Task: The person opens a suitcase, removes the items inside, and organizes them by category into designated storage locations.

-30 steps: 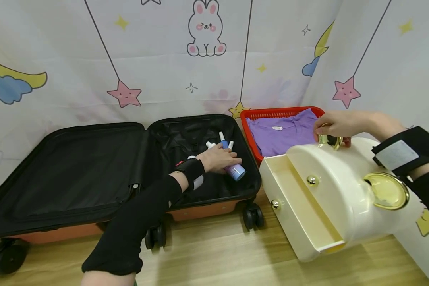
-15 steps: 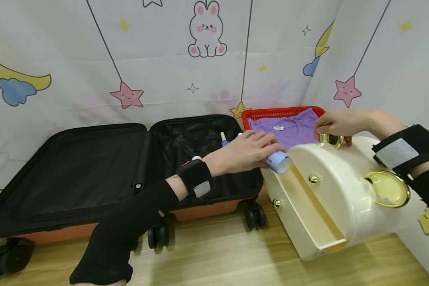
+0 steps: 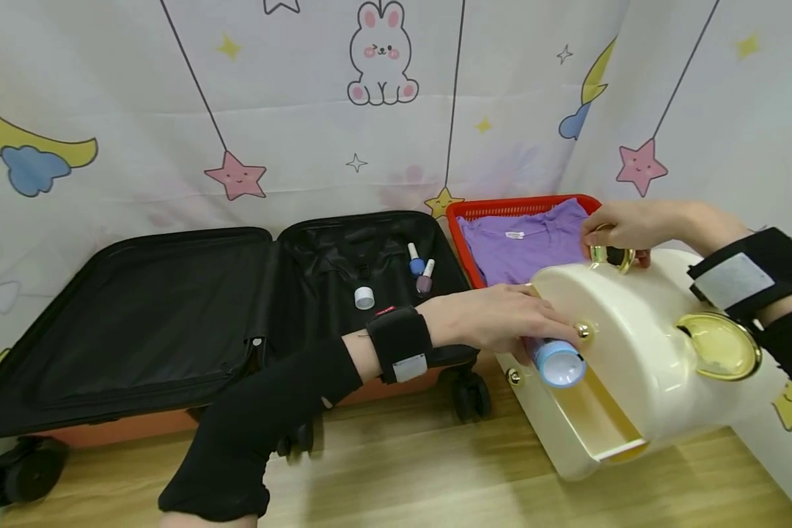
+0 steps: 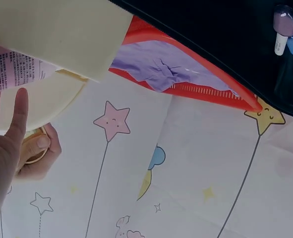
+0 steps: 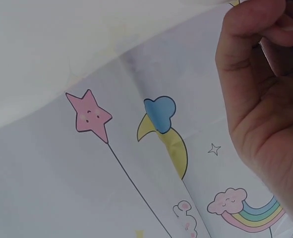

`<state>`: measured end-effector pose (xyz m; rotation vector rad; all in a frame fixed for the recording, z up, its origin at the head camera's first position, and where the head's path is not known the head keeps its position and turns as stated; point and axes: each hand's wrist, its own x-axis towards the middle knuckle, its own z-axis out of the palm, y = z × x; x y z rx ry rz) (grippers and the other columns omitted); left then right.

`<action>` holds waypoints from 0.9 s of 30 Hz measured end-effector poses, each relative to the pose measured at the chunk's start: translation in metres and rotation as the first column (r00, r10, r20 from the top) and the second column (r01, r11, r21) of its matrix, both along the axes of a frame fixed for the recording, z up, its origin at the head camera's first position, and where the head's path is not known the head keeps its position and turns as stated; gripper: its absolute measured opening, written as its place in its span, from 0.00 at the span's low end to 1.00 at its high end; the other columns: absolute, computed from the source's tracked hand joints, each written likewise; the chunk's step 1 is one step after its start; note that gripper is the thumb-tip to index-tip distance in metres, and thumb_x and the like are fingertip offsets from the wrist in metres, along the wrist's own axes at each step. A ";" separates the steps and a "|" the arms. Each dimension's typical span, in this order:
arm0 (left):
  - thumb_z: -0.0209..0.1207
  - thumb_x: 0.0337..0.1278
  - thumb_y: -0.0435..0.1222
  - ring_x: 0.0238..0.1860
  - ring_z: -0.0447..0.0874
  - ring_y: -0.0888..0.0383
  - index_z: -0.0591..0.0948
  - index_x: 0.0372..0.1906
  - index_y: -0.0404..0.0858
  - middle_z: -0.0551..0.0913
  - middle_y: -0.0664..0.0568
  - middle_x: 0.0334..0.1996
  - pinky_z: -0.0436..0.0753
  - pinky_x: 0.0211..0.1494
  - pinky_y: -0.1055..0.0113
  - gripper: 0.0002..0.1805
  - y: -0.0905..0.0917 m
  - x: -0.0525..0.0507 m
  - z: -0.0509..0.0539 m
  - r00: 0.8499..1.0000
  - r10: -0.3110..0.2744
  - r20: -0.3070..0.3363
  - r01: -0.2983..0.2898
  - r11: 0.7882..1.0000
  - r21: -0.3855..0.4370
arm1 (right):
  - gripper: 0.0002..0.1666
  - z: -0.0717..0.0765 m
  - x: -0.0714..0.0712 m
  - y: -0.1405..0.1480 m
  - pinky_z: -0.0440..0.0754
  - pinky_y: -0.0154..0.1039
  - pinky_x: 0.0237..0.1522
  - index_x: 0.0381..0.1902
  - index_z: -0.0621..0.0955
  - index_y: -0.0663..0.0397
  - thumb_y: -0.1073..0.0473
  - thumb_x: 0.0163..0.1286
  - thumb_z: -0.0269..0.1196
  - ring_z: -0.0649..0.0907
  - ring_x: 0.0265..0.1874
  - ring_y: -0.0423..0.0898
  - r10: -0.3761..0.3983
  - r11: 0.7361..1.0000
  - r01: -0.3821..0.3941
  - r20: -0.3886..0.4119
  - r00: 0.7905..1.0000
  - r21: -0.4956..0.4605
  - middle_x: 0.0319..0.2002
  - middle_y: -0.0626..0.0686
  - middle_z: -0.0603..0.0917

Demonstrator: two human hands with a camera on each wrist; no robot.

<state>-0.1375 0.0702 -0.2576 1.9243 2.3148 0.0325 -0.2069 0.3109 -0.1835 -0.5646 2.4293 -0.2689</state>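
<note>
In the head view my left hand [image 3: 501, 317] holds a pink-purple bottle with a light blue base [image 3: 559, 363] over the pulled-out drawer [image 3: 603, 418] of a cream storage box [image 3: 660, 352]. Small printed text covers the bottle's label [image 4: 12, 69] in the left wrist view. My right hand [image 3: 633, 224] grips the gold handle [image 3: 623, 258] on top of the box. The box stands tilted. Much of that hand's grip is outside the right wrist view.
An open black-lined suitcase [image 3: 171, 315] lies at left. It holds a blue nail polish bottle [image 3: 416, 265], a mauve nail polish bottle [image 3: 425, 283] and a small white jar [image 3: 364, 298]. Behind the box is a red basket [image 3: 458, 242] with a purple garment [image 3: 518, 253].
My left hand has lifted the bottle out of the suitcase and carried it right, over the drawer. My right hand has stayed on the handle.
</note>
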 end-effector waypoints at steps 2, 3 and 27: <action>0.66 0.63 0.46 0.69 0.69 0.65 0.70 0.71 0.57 0.75 0.65 0.69 0.64 0.75 0.66 0.33 0.000 -0.001 -0.003 1.000 -0.008 -0.003 0.008 1.000 0.007 | 0.13 0.000 0.000 -0.001 0.80 0.36 0.21 0.44 0.78 0.59 0.64 0.80 0.45 0.76 0.17 0.41 -0.003 1.000 0.003 -0.001 1.000 0.000 0.27 0.46 0.71; 0.66 0.62 0.46 0.69 0.69 0.66 0.71 0.71 0.56 0.75 0.65 0.68 0.63 0.75 0.67 0.33 0.000 -0.001 -0.005 1.000 -0.009 -0.006 0.009 1.000 0.008 | 0.13 -0.001 -0.001 0.000 0.80 0.36 0.21 0.44 0.78 0.59 0.64 0.80 0.45 0.76 0.18 0.41 0.001 1.000 -0.001 -0.001 1.000 -0.003 0.27 0.46 0.72; 0.70 0.31 0.73 0.68 0.66 0.56 0.65 0.70 0.44 0.67 0.51 0.67 0.77 0.65 0.64 0.61 -0.014 -0.014 -0.055 0.912 0.405 0.069 -0.406 0.864 0.298 | 0.14 0.000 0.000 0.001 0.81 0.36 0.21 0.45 0.78 0.60 0.64 0.80 0.45 0.76 0.17 0.40 -0.020 1.000 0.020 0.011 1.000 -0.010 0.27 0.46 0.72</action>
